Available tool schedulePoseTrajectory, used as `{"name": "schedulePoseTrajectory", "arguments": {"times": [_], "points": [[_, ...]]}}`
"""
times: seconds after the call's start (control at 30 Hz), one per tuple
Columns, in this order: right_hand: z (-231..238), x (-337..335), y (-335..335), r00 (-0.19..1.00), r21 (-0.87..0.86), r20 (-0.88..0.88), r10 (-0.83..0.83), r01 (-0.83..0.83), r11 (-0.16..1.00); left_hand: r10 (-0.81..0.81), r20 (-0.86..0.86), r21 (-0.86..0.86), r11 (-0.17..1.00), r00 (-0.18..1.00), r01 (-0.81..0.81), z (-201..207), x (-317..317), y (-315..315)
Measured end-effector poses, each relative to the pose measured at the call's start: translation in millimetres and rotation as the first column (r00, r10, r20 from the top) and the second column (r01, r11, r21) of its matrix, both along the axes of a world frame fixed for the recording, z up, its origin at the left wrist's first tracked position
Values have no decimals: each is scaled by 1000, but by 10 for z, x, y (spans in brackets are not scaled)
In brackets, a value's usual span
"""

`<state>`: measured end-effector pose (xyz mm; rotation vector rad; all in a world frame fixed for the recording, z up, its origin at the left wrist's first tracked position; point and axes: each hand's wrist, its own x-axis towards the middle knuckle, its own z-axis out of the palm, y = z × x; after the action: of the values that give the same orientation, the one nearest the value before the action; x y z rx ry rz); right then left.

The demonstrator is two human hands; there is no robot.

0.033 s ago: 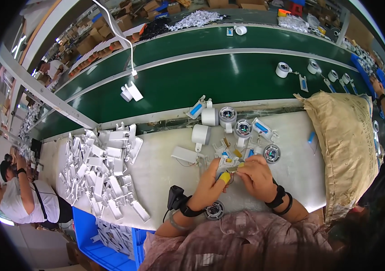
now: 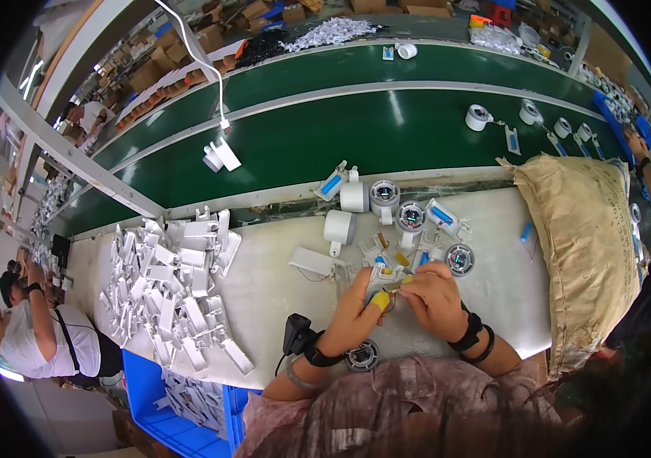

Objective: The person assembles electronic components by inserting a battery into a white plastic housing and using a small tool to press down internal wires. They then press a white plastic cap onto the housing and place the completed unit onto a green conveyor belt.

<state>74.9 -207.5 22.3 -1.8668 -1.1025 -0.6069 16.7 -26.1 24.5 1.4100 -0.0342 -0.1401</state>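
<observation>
My left hand [image 2: 350, 319] and my right hand [image 2: 435, 307] meet over the near middle of the table, fingers closed in a pinch. Between the fingertips sits a small flat piece [image 2: 393, 287] with thin wires; its kind is too small to make out. Yellow covers show on the left thumb and a right fingertip. Just beyond are white plastic brackets [image 2: 383, 252] with blue cylindrical cells. White round lamp-like housings [image 2: 339, 227] stand behind them, some showing a circuit board inside. One round ring-shaped part [image 2: 362, 356] lies by my left wrist.
White plastic covers [image 2: 169, 282] are heaped at the left, above a blue bin [image 2: 180, 431] of similar parts. A brown sack [image 2: 581, 252] stands at right. Beyond runs a green conveyor [image 2: 302, 141] with several assemblies; a white cable [image 2: 219, 84] hangs over it. Co-workers sit at both sides.
</observation>
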Motion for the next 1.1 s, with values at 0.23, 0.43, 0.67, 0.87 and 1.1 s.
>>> {"name": "schedulePoseTrajectory", "arguments": {"times": [0.23,0.43,0.67,0.87,1.1], "points": [[-21,1,-13,997,-10,76,-14,14,1000,-34,49,39,999,998,32,-94,-32,1],[11,-12,-6,996,-1,77,-37,37,999,-51,79,79,996,996,45,-50,-46,-21],[27,-4,13,996,-1,87,-29,29,1000,-30,111,174,985,993,10,-33,-61,-27],[0,-5,11,998,4,34,-53,53,999,-52,178,146,989,983,26,-1,-70,-9],[-18,4,21,999,16,6,-47,47,999,-27,132,178,984,991,3,-102,-67,-43]]}}
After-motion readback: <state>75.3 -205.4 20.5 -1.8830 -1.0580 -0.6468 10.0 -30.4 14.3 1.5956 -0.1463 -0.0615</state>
